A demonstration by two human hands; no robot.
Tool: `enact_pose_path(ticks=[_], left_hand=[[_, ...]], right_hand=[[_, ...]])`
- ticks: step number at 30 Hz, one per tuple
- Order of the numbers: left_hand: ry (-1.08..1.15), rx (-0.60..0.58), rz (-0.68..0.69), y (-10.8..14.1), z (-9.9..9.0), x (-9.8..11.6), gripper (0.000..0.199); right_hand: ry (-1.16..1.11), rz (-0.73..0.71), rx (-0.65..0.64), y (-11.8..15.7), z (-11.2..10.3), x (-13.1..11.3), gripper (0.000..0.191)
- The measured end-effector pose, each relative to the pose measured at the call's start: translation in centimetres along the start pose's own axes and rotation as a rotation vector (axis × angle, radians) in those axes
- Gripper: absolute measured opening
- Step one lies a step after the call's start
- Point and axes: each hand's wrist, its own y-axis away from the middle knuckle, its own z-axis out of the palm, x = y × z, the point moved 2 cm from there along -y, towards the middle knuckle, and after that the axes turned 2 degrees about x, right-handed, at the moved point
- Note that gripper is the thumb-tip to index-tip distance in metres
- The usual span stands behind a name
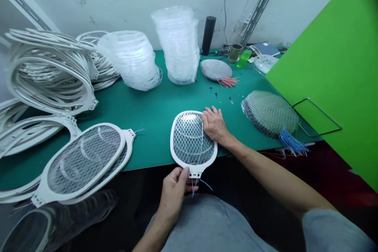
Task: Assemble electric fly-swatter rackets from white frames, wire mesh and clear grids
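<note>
A white electric mosquito swatter head (193, 139) with metal mesh lies at the table's front edge, its neck poking out over the edge. From that neck hang thin red and blue wires (195, 189). My left hand (174, 191) is closed on the neck, thumb on top and fingers underneath. My right hand (215, 126) rests over the upper right rim, fingers bent against the frame; its fingertips are partly hidden. To the left, two more meshed swatter heads (85, 159) overlap. At the right lies a round stack of metal mesh sheets (271, 112) with blue wires (292, 141).
Piles of white oval frames (53, 82) fill the left side. Behind stand two stacks of clear plastic rings (180, 47) (132, 59). Grey mesh discs (217, 69) with red wires, a black cylinder (208, 35) and a metal cup (235, 53) sit at the back. A green panel (333, 71) slants along the right.
</note>
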Motion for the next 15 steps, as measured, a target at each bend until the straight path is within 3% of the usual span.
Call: enact_pose_path(ticks=[5, 8, 12, 13, 15], left_hand=[[0.058, 0.042, 0.043, -0.1, -0.4, 1.2, 0.048], [0.117, 0.058, 0.097, -0.7, -0.6, 2.8, 0.046], [0.232, 0.081, 0.143, -2.0, -0.1, 5.1, 0.045], [0.26, 0.085, 0.163, -2.5, 0.1, 5.5, 0.044], [0.302, 0.083, 0.205, -3.5, 0.8, 6.1, 0.044]], right_hand=[[-0.126, 0.058, 0.12, 0.7, -0.7, 0.0, 0.048], [-0.22, 0.115, 0.261, 2.0, -3.2, -1.0, 0.049], [-0.238, 0.174, 0.444, 6.0, -7.2, -3.6, 0.053], [-0.286, 0.206, 0.417, 6.9, -7.7, -4.3, 0.05], [-0.477, 0.291, 0.222, 8.1, -7.7, -5.6, 0.042]])
